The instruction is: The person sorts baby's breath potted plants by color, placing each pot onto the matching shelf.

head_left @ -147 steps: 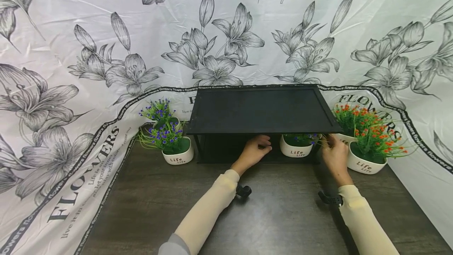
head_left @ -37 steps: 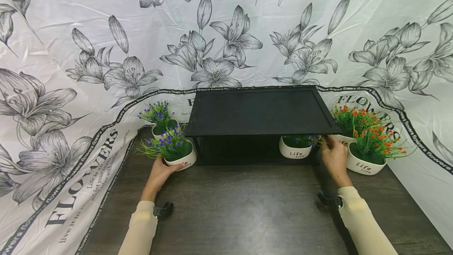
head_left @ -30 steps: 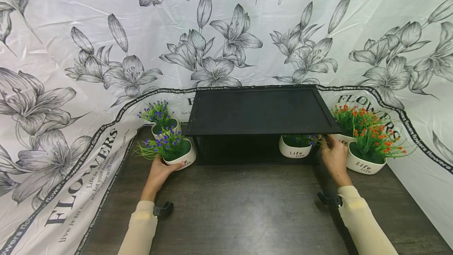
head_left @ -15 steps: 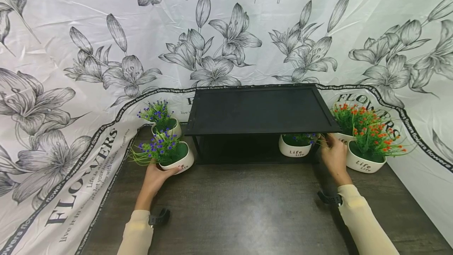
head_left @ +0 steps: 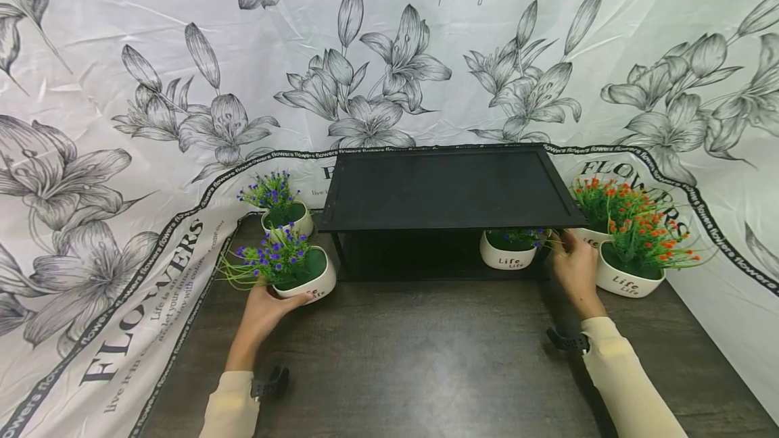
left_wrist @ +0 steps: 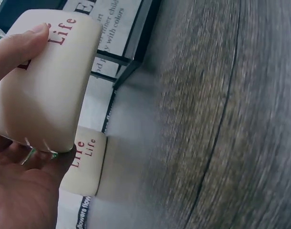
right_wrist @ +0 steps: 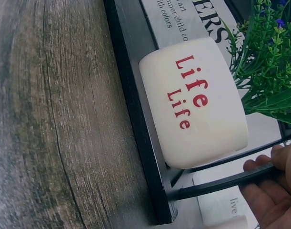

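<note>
My left hand (head_left: pixel 268 316) grips a potted plant (head_left: pixel 313 284) with blue-purple flowers, its white pot marked "Life". In the left wrist view the thumb lies across the front of that pot (left_wrist: pixel 52 90), the fingers curl behind it, and it is raised off the table. At the right, my right hand (head_left: pixel 575 265) holds the front right post (right_wrist: pixel 231 183) of a black two-tier shelf (head_left: pixel 450 188). Another white pot (right_wrist: pixel 197 105) with purple flowers stands on the shelf's lower tier, just beside that post.
Behind the held pot stands a second purple-flowered plant (head_left: pixel 298 220). Two orange-flowered plants stand right of the shelf, the nearer in a white pot (head_left: pixel 629 282). A flower-printed cloth (head_left: pixel 426 120) hangs behind the dark wood table (head_left: pixel 426 357).
The left hand went from the shelf's lower tier to the front left plant, took hold of it and has drawn it slightly toward me and left. The right hand stays at the post.
</note>
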Tool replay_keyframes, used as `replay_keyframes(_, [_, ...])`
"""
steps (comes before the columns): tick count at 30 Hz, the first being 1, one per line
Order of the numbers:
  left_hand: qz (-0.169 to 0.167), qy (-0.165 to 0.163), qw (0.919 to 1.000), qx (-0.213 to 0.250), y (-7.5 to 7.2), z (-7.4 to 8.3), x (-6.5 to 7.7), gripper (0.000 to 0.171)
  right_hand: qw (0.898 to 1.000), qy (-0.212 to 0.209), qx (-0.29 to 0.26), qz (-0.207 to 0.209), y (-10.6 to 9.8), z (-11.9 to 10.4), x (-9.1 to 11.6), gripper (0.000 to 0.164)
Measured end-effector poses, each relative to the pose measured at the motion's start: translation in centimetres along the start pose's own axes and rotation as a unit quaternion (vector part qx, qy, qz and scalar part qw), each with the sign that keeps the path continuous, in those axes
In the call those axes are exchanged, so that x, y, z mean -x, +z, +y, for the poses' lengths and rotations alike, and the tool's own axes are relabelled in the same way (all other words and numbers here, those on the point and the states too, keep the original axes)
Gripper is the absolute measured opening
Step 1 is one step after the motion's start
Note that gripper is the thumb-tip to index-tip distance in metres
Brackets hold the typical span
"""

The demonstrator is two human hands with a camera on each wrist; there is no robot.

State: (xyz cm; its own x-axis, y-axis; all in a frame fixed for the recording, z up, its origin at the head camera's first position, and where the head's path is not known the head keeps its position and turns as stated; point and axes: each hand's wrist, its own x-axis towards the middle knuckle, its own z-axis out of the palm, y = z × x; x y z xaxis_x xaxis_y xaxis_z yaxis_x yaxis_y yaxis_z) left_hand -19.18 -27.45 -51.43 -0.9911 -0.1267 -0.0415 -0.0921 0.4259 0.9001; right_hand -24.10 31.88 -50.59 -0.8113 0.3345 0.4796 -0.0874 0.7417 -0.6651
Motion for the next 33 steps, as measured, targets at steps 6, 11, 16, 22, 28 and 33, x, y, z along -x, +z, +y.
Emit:
replay_keyframes(6, [0.000,0.030,0.9995,-0.006,0.7,0.7,0.7,0.085,1.000,-0.008,0.005,0.007,0.0,0.1,-0.1,0.029])
replay_keyframes(11, [-0.011,0.060,0.9982,-0.005,1.7,1.1,1.2,0.080,1.000,-0.013,0.011,0.010,0.0,0.1,-0.2,0.027])
replay_keyframes(16, [-0.031,0.087,0.9956,0.014,2.8,1.4,1.4,0.081,1.000,-0.014,0.009,0.013,0.0,0.1,-0.1,0.026])
replay_keyframes(22, [-0.054,0.115,0.9918,0.008,4.1,2.3,1.6,0.085,1.000,-0.012,0.010,0.014,0.0,0.1,0.0,0.027])
replay_keyframes(28, [-0.081,0.119,0.9896,0.007,5.8,3.6,1.5,0.089,1.000,-0.011,0.010,0.012,0.0,0.1,0.0,0.028])
replay_keyframes(33, [-0.100,0.138,0.9850,0.028,7.3,4.4,1.3,0.087,1.000,-0.007,0.009,0.010,0.0,0.0,0.0,0.027])
